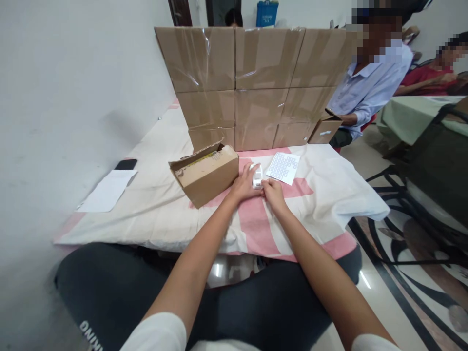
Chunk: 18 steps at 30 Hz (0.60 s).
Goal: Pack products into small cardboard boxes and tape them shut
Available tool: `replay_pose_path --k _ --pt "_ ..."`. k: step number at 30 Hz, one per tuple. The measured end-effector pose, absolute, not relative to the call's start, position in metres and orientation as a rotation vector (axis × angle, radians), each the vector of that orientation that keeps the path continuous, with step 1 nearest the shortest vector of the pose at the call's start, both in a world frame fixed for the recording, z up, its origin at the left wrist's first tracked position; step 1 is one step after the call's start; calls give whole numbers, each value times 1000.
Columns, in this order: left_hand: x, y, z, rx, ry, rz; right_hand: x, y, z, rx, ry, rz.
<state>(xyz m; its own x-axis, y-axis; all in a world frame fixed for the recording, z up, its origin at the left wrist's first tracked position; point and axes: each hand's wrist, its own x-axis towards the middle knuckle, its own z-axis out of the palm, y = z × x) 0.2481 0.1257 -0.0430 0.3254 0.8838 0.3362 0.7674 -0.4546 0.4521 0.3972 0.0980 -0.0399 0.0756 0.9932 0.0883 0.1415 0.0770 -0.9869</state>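
Both hands meet over a low table covered with a pink-and-white cloth [321, 195]. My left hand [244, 184] wraps round a small white boxed item [257, 176] and holds it just above the cloth. My right hand [273, 191] is closed in a pinch against the near right edge of the same item. A white sheet of small stickers [283, 167] lies just beyond the right hand. An open brown carton [206, 173] sits tilted right beside the left hand.
A wall of stacked taped cartons [256, 83] lines the table's far edge. White paper [107, 190] and a black phone [126, 164] lie at the left. A person in a light blue shirt [369, 87] sits at the right, another person behind. A dark metal chair frame [427, 175] stands right.
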Motion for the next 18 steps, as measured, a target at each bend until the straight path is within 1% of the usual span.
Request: replay_pose_path --k 4,18 --pt "250 121 -50 2335 1581 833 395 100 -39 -1294 -1260 1017" --pt "249 117 -42 2260 1674 828 399 66 -47 -1269 -1125 1194"
